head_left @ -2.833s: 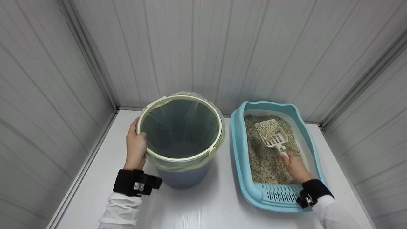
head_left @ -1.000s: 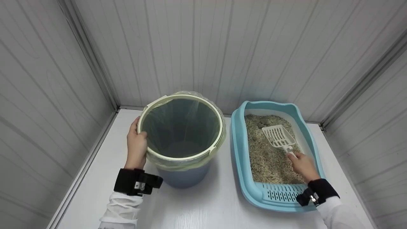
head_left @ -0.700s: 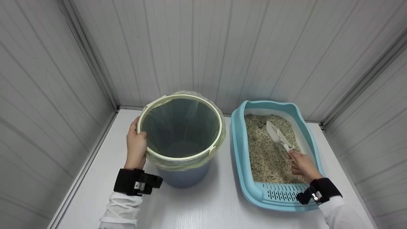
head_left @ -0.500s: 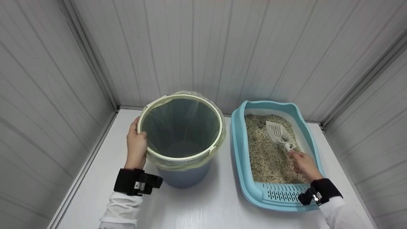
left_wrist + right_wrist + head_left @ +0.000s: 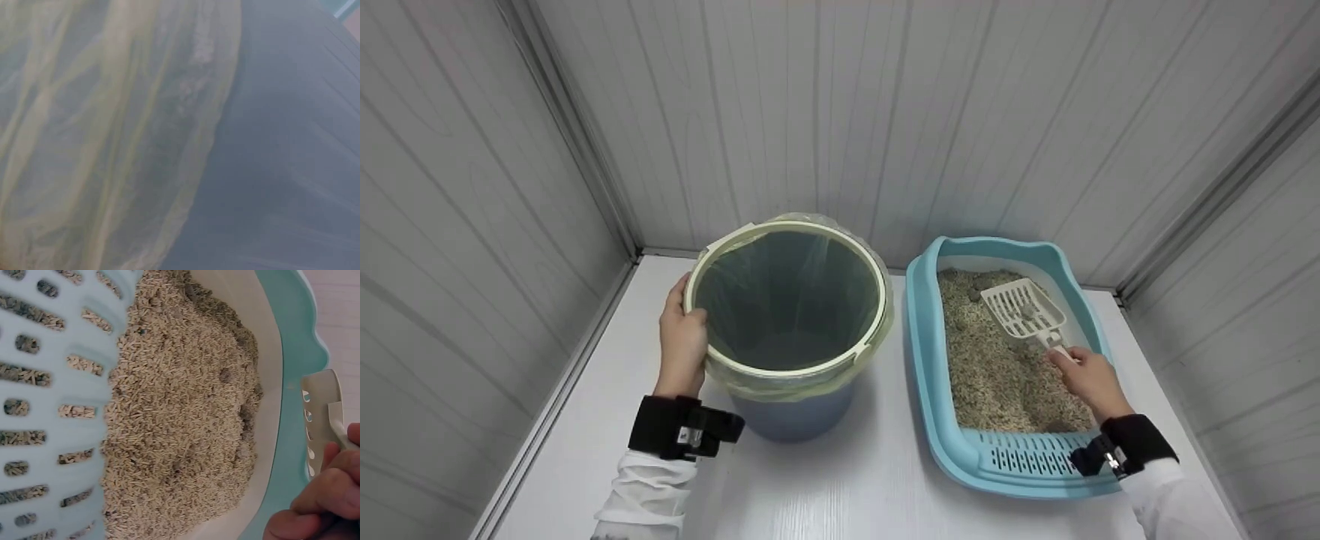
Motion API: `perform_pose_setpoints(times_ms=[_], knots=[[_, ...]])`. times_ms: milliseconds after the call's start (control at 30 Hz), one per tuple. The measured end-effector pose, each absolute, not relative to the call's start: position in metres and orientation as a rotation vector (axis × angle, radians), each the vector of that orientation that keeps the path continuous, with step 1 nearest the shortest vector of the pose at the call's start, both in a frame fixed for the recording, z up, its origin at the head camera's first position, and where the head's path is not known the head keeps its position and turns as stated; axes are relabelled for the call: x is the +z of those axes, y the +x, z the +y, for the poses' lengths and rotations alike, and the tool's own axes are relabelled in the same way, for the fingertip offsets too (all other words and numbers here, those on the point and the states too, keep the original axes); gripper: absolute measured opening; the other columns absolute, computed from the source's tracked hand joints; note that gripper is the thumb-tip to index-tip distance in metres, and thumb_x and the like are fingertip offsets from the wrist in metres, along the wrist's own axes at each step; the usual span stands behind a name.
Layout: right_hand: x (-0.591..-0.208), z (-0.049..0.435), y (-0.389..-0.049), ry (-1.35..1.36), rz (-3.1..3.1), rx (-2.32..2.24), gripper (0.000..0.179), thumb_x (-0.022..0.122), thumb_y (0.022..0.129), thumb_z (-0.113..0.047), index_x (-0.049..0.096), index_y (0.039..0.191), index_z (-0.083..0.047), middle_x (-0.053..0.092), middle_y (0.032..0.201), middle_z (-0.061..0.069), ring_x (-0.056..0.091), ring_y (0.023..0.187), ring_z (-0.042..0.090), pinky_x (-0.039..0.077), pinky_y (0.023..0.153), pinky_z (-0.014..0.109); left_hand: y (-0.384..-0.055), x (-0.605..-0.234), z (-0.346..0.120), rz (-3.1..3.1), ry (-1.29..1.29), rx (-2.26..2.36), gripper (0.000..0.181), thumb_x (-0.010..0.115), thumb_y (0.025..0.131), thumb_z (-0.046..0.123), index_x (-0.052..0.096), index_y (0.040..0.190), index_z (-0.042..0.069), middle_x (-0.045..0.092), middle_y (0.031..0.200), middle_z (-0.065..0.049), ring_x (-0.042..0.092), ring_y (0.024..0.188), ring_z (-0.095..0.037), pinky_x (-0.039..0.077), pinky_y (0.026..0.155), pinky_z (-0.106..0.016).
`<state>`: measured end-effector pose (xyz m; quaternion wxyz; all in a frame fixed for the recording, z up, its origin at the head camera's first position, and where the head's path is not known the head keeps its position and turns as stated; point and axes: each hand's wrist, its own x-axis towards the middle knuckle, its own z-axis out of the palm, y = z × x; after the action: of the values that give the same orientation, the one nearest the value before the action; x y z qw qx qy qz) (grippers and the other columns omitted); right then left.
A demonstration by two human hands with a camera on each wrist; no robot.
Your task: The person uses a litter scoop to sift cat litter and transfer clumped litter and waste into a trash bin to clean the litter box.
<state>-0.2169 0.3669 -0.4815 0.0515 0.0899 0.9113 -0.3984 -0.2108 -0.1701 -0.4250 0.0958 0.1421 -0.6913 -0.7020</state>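
At the left side of a round bin [image 5: 795,420], my left hand [image 5: 682,349] grips the pale rim with the thumb over the edge. A thin yellowish bag [image 5: 152,146] lines the bin and hangs over its outside. My right hand [image 5: 1093,382] holds a white slotted litter scoop [image 5: 1051,337] by its handle. The scoop is above the litter [image 5: 997,390], with a small greyish clump on its slots. In the right wrist view the scoop [image 5: 325,391] shows at the right edge, above curled fingers [image 5: 332,489].
The blue litter box [image 5: 922,360] stands right of the bin, with a slotted step [image 5: 1024,457] at its near end. A darker lump [image 5: 975,295] lies in the litter near the back. White panel walls [image 5: 847,112] enclose the white tabletop [image 5: 810,502].
The heap of pellets on the scoop is gone, leaving a small clump. My right hand has tilted the scoop, levelled it and moved slightly right. My left hand stays on the bin.
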Motion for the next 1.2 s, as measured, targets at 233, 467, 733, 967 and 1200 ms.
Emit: perform_pose_setpoints(times_ms=[233, 467, 733, 967, 1200], knots=[[-0.458, 0.357, -0.214, 0.168, 2.773, -1.208, 0.050, 0.047, 0.095, -0.045, 0.058, 0.110, 0.001, 0.035, 0.055, -0.005, 0.035, 0.051, 0.010, 0.034, 0.056, 0.027, -0.211, -0.425, -0.170, -2.040, 0.415, -2.104, 0.068, 0.026, 0.089, -0.008, 0.014, 0.152, 0.012, 0.013, 0.157, -0.006, 0.015, 0.143, -0.021, 0.020, 0.115, -0.037], [-0.416, 0.333, -0.218, 0.035, 2.722, -1.308, 0.043, 0.052, 0.095, -0.036, 0.062, 0.108, 0.004, 0.032, 0.052, -0.008, 0.029, 0.046, 0.006, 0.028, 0.048, 0.025, -0.212, -0.424, -0.171, -2.040, 0.421, -2.104, 0.068, 0.026, 0.089, -0.008, 0.013, 0.152, 0.013, 0.013, 0.158, -0.005, 0.014, 0.143, -0.020, 0.019, 0.115, -0.036], [-0.373, 0.291, -0.233, -0.125, 2.648, -1.397, 0.038, 0.056, 0.094, -0.032, 0.065, 0.101, 0.004, 0.035, 0.050, -0.011, 0.031, 0.044, 0.003, 0.027, 0.043, 0.019, -0.212, -0.425, -0.170, -2.041, 0.424, -2.093, 0.067, 0.026, 0.089, -0.007, 0.014, 0.152, 0.012, 0.015, 0.157, -0.006, 0.017, 0.143, -0.021, 0.022, 0.114, -0.036], [-0.357, 0.243, -0.242, -0.311, 2.745, -1.238, 0.032, 0.060, 0.091, -0.032, 0.069, 0.098, -0.002, 0.041, 0.053, -0.007, 0.035, 0.044, 0.003, 0.030, 0.042, 0.020, -0.212, -0.425, -0.168, -2.034, 0.418, -2.094, 0.066, 0.026, 0.089, -0.007, 0.014, 0.152, 0.011, 0.015, 0.157, -0.007, 0.018, 0.142, -0.022, 0.022, 0.114, -0.038], [-0.353, 0.196, -0.245, -0.606, 2.917, -0.977, 0.023, 0.061, 0.090, -0.029, 0.070, 0.088, -0.008, 0.047, 0.060, -0.003, 0.039, 0.049, 0.008, 0.034, 0.048, 0.024, -0.213, -0.425, -0.166, -2.034, 0.425, -2.099, 0.066, 0.026, 0.090, -0.006, 0.014, 0.152, 0.012, 0.015, 0.157, -0.006, 0.016, 0.142, -0.020, 0.020, 0.115, -0.037]])
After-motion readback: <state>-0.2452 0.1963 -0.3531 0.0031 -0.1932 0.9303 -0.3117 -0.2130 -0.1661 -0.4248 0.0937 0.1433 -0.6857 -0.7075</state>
